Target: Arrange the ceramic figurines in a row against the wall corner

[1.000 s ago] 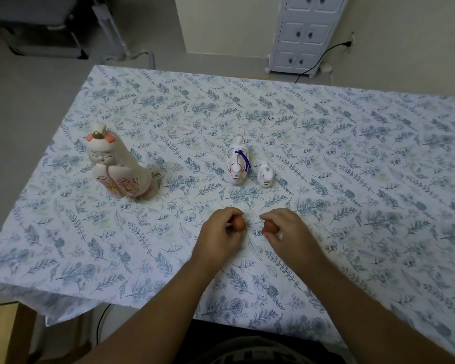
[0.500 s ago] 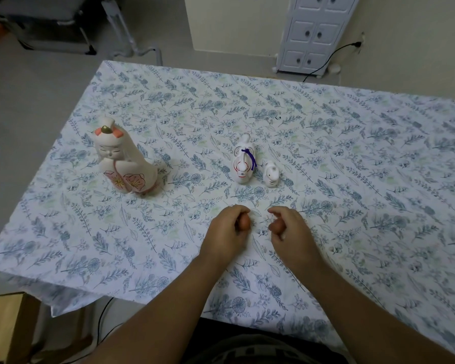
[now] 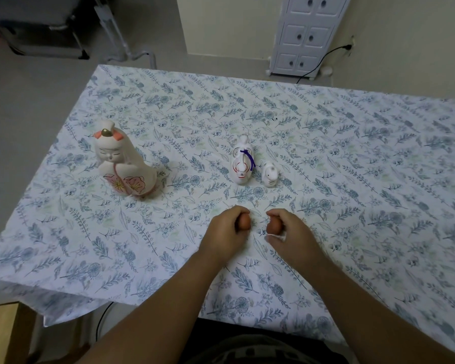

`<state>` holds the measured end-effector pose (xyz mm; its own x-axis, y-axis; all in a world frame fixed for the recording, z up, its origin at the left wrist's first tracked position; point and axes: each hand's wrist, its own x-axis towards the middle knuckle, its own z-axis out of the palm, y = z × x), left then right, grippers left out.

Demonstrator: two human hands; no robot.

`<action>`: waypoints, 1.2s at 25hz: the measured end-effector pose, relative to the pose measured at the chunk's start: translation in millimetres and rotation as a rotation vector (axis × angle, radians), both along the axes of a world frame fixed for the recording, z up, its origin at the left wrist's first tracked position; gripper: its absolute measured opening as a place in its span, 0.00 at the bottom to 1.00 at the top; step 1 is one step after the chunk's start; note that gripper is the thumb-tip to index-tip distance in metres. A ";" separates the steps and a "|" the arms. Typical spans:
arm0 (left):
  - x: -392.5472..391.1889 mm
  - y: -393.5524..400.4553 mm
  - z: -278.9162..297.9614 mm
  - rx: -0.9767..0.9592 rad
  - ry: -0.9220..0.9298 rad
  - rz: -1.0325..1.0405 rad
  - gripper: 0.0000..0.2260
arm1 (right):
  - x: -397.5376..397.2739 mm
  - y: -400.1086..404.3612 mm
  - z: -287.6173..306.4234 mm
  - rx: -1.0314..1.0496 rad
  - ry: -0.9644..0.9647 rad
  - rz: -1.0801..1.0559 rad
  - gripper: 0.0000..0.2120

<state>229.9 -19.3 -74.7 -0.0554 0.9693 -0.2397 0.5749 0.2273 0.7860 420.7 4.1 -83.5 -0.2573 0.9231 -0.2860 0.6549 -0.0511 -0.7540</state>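
Head view, looking down on a counter (image 3: 326,143) spread with a blue leaf-print cloth. Lower centre of the frame: the left hand (image 3: 225,233) and right hand (image 3: 286,232) rest side by side on the cloth, each with its fingers curled shut around a small reddish-brown rounded piece, the left brown piece (image 3: 244,222) and the right brown piece (image 3: 273,226); both are mostly hidden, so their form cannot be told. Directly above the hands in the frame stand a white fox figurine (image 3: 243,164) with a purple cord and, just beside it to the right, a smaller white fox figurine (image 3: 270,174); their long axes run up-frame. The large kimono doll figurine (image 3: 121,164) stands well apart at centre left, nearer the left hand. The walls lie along the top and upper right of the frame, so any row against them, by this reading, calls for carrying every piece up-frame, away from the person. None yet stands near a wall.
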 end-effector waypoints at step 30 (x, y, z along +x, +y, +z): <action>-276.4 1.4 77.3 0.154 -0.289 0.125 0.24 | -295.9 30.8 89.9 -0.046 0.336 -0.017 0.35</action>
<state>-46.5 -17.9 2.7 -0.1268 0.9853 -0.1141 0.2990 0.1476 0.9428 124.8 34.9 6.4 -0.3287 0.9161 -0.2297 0.3690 -0.0993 -0.9241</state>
